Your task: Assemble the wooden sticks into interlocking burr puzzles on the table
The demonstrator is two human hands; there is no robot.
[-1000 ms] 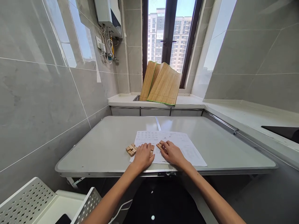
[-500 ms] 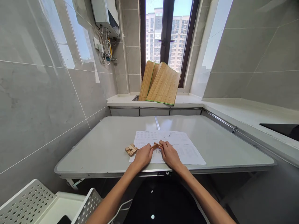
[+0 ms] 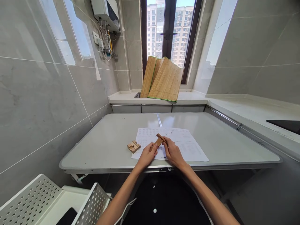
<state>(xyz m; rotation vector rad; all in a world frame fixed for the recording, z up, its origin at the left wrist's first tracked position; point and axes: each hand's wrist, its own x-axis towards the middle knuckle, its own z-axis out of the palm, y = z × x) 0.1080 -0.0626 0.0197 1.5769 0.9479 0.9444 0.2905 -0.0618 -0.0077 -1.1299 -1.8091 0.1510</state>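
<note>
My left hand is closed on a flat wooden piece that slants up and to the right. Fingers of my right hand pinch a second, thinner wooden piece, which lies across the upper end of the first. The two pieces touch or overlap; whether they are joined I cannot tell. Both hands are over a printed paper sheet near the table's front edge. Left of my left hand, a small cluster of wooden blocks rests on the table beside the sheet's left edge.
The white folding table has a centre seam. Behind it, a folded bamboo mat leans on the ledge before the window. A white perforated basket holding a dark object stands at lower left. A counter runs along the right.
The wooden pieces have been raised and tilted, so their flat faces show more. My right hand has shifted slightly to the right. The whole view has moved a little.
</note>
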